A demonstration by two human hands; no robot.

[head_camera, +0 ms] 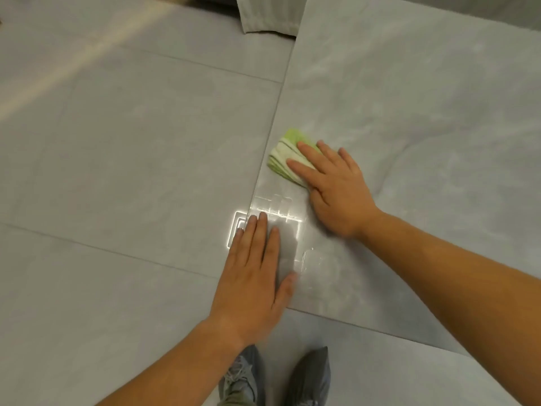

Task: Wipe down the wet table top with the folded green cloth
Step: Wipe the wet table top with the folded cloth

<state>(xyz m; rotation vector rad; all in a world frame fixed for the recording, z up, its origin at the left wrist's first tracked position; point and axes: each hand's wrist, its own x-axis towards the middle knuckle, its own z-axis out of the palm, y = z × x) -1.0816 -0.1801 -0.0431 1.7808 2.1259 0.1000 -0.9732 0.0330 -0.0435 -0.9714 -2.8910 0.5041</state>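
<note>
Floor and desk, head view: we look down on grey floor tiles [117, 142] at left and a grey, marble-patterned desk [424, 98] filling the right, its left edge running up the middle of the picture.
Green cloth: the folded green cloth [285, 159] lies on the desk just inside that left edge, folded layers showing at its near side. We judge it is kept folded to give a thick, firm pad for wiping.
Right hand: our right hand [336, 189] lies flat on the cloth, fingers straight and spread, pressing it onto the desk rather than gripping it. A flat palm spreads the pressure across the whole pad.
Left hand: our left hand [254, 273] is open, fingers straight and together, laid over the desk's near left corner and holding nothing. We take it to be bracing us as we lean in, though we cannot tell how hard it bears down.
Sheen: a bright reflection [275, 218] sits between the two hands, beside the edge. It suggests a wet film there, so the cloth is well placed to pass over it.
Shoes: our grey shoes [240, 376] stand on the floor at the near corner.
Fabric: pale striped fabric [269, 13] hangs at the top, well apart from the work.
</note>
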